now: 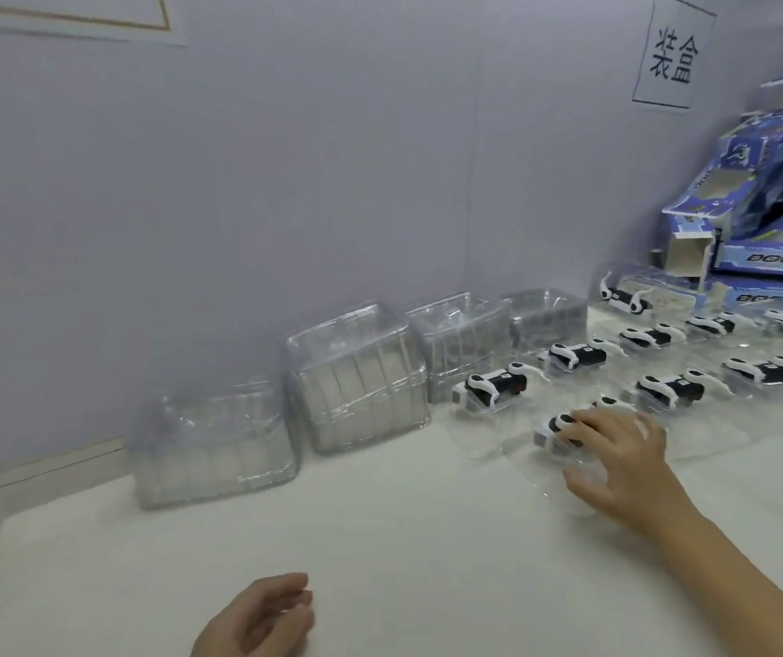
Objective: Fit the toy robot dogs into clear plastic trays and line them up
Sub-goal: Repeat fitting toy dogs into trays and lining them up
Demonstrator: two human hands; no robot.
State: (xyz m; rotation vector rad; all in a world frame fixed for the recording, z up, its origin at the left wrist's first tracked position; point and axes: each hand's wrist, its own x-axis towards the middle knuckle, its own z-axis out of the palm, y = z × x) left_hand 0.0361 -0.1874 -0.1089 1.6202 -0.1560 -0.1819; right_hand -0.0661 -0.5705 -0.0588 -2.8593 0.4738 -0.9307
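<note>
White tabletop (380, 538) ran along a pale lilac wall (285, 182). The right hand (617, 459) lay spread over a black-and-white toy robot dog (562, 424) seated in a clear plastic tray (512, 448). Its fingertips sat on the dog's back, seemingly pressing, though blur hid the contact. The left hand (261, 618) hung loosely curled and empty, well apart.

On the white tabletop (380, 538), stacks of clear plastic trays (356, 381) stand along the wall (285, 182) at back left, two rows of black-and-white toy robot dogs (576, 357) lie right of them, and blue cardboard boxes (768, 258) are piled behind the rows.
</note>
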